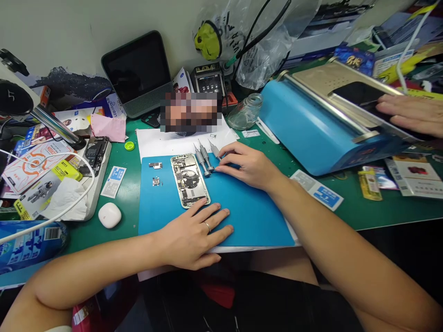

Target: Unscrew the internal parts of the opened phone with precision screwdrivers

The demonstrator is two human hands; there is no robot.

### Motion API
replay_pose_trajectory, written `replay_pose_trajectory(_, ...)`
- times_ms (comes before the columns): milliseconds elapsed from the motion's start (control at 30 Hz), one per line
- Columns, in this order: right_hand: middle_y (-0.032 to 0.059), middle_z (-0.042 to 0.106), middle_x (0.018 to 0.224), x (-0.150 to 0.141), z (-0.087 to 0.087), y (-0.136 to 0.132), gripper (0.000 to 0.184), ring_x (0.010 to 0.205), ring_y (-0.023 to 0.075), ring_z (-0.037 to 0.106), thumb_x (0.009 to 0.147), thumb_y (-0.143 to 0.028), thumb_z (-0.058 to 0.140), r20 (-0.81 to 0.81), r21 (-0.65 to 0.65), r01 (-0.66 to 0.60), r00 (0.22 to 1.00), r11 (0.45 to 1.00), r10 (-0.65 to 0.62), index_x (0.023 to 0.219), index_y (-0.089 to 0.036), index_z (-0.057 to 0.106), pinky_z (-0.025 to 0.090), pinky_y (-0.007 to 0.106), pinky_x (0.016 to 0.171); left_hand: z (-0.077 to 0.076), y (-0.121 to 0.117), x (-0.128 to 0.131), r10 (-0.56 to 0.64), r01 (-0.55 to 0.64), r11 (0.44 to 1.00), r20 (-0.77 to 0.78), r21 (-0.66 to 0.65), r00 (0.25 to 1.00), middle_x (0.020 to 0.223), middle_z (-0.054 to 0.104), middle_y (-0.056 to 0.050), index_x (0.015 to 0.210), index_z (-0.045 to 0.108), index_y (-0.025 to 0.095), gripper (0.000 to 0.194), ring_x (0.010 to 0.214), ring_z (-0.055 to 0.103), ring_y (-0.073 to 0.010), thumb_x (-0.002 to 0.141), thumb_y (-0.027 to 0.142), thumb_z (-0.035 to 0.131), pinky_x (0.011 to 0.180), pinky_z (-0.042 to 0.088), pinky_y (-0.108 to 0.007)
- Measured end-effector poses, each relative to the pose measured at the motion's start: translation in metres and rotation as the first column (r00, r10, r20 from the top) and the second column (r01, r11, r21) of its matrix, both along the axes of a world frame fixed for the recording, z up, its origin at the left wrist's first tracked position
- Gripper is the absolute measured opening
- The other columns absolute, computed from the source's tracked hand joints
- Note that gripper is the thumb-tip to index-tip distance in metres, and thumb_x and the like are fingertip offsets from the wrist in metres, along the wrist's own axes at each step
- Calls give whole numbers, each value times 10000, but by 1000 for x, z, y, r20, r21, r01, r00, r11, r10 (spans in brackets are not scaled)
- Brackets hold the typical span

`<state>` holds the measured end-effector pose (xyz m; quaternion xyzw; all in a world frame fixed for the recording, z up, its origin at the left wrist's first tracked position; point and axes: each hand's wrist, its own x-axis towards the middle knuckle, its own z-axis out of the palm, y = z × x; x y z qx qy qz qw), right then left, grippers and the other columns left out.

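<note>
An opened phone [189, 180] with its inner parts showing lies on a blue mat [259, 216]. My left hand [195, 233] rests flat with fingers spread, its index fingertip by the phone's lower edge. To the phone's right lie two small grey screwdrivers [204, 159], side by side. My right hand [247, 163] has its fingers closed around a third grey screwdriver [214, 150], whose handle end is hidden behind the fingers. Left of the phone are a small metal part [155, 165] and a little circuit piece [157, 181] with tiny bits beside it.
White paper [148, 138] lies under the mat's far side, near a glass jar [246, 110]. A blue machine [297, 124] stands at the right, where another person's hand [411, 113] rests on a dark phone. Boxes and a white earbud case [110, 215] are at the left.
</note>
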<state>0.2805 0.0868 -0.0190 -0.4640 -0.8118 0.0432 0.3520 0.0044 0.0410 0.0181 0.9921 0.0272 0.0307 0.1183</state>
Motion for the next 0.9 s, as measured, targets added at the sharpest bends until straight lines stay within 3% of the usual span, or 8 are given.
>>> replay_pose_trajectory(233,76,719,1019,-3,3,-1,115,909,219,723,928,-298,680,10,29,-29,1000,999,29,835,-231,691,624,350,803,0,0,1,2,-2,1000,-5,3,1000,1592,415,-212,1482,483,98,606,1477,381,-393,1010,478,475,1231,256,-567)
replay_pose_trajectory(433,71,721,1008,-7,7,-3,81,902,216,723,913,-309,707,19,25,-23,1000,999,22,950,-239,688,622,341,785,1,0,0,0,0,1000,-11,-1,1000,1590,415,-218,1483,477,92,603,1470,384,-402,1013,471,467,1225,257,-571)
replay_pose_trajectory(567,75,721,1015,-10,8,-3,64,912,207,727,933,-224,655,24,55,-51,998,997,50,993,-225,678,619,330,804,0,0,1,-1,1,1000,-6,1,1000,1587,419,-221,1484,478,91,603,1471,384,-402,1014,468,466,1221,263,-573)
replay_pose_trajectory(733,79,726,1023,-11,8,-3,199,910,202,731,947,-99,526,-16,63,-68,997,996,69,1018,-210,674,616,334,808,-2,0,1,-3,3,1000,-1,10,1000,1591,414,-220,1484,480,94,603,1470,386,-400,1015,473,462,1223,263,-577)
replay_pose_trajectory(900,77,723,1033,-12,9,-5,172,931,217,727,933,-139,571,-15,30,-69,997,997,69,1043,-221,675,619,354,830,-2,0,1,-3,2,1000,9,12,1000,1581,429,-223,1476,495,91,599,1464,397,-398,1011,469,471,1216,279,-575)
